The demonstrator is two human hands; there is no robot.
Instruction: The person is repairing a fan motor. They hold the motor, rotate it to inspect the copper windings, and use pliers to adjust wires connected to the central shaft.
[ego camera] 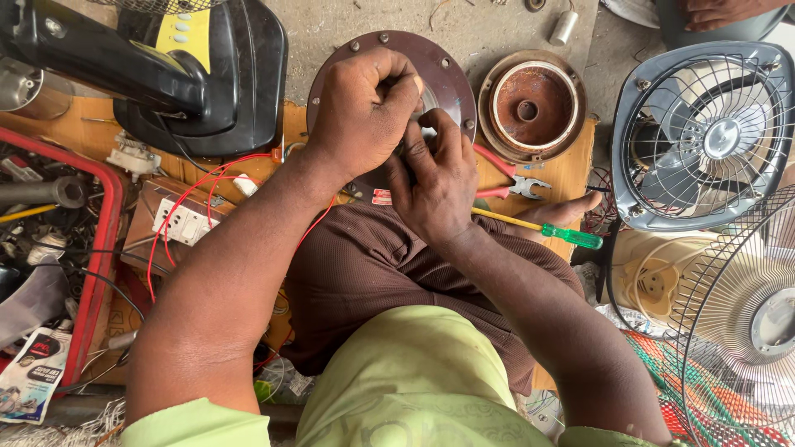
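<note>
Both my hands are bunched up over the middle of the motor cover (389,74), that round dark-brown disc with bolts around its rim. It's sitting on the cardboard (571,170) laid on the floor right in front of my knees. Left hand (362,112) is curled into a loose fist on top of the disc's centre, fingers folded in, and I can't tell if there's anything pinched inside. Right hand (435,178) comes in from below, fingers pressed up against the left one at the hub; something small and pale peeks out between them, but I can't say what it is.

How far along? My guess is mid-job. The rim bolts look seated on the cover, and the rusty rotor housing (532,106) is lying apart just beside it, so the thing's open and not back together yet. Whatever's going on at the hub isn't finished, as both hands are on it.

The cover itself looks worn, matte brown, a shiny metal bit showing at the centre.

Around it: red-handled pliers (509,178) and a green-handled screwdriver (551,230) near my right wrist, red wires (186,199) running over to a white socket box (184,222), a grey box fan (704,136) on the right.
</note>
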